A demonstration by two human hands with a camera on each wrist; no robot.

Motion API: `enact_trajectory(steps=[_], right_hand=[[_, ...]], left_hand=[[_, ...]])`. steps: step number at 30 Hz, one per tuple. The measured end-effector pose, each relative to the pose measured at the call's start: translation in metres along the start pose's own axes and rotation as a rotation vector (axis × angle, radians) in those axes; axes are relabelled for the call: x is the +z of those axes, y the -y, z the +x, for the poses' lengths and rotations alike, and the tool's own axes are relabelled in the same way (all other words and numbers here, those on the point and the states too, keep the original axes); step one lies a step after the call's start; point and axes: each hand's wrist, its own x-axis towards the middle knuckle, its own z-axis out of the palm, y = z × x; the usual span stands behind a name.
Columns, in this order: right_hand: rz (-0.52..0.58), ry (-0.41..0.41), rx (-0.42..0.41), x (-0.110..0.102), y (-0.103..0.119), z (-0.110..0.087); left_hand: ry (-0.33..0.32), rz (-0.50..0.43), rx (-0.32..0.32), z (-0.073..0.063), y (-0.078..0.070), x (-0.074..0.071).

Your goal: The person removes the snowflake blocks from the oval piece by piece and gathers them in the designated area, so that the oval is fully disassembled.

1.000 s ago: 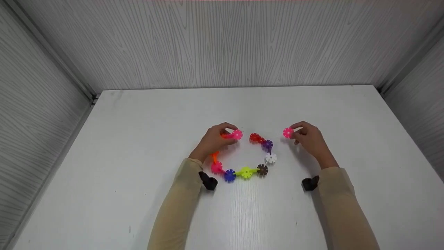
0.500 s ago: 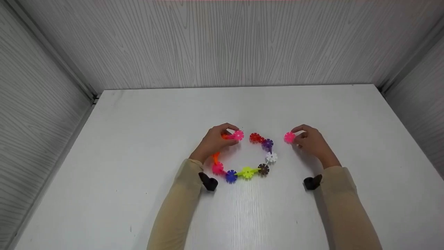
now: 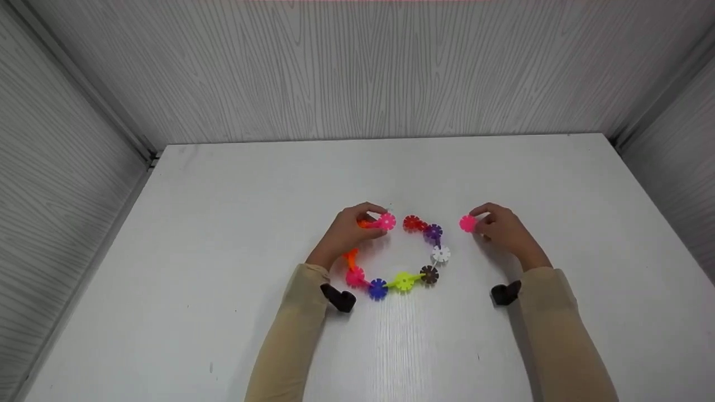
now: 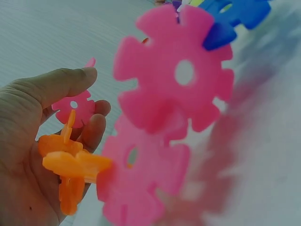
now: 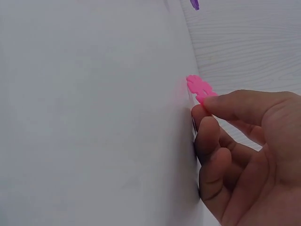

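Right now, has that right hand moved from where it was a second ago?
Yes: the right hand has shifted slightly away from the table's far edge.

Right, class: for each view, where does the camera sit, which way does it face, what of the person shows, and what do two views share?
Head: on the head, facing forward and down at the white table and joined discs; left hand, right hand and sleeves show.
Left wrist: on that wrist, facing the joined discs; only the left hand shows.
Right wrist: on that wrist, facing the single pink disc; only the right hand shows.
Head and right wrist share that disc.
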Motion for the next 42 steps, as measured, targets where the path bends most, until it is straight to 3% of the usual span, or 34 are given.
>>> enact_trajectory(steps=[27,33,42], right_hand=[[-0.031,-0.011,0.013,-0.002,0.002,-0.005],[0.030,-0.051,0.003,-0.002,0.003,-0.007],[0.159,-0.100,-0.051,0.002,0.007,-0.014]], left_hand=[[-0.027,-0.008,-0.015,-0.007,0.004,0.002],[-0.031,-0.005,-0.037,-0.008,0.001,0.003],[-0.017,-0.028,-0.022,-0.008,-0.001,0.005]])
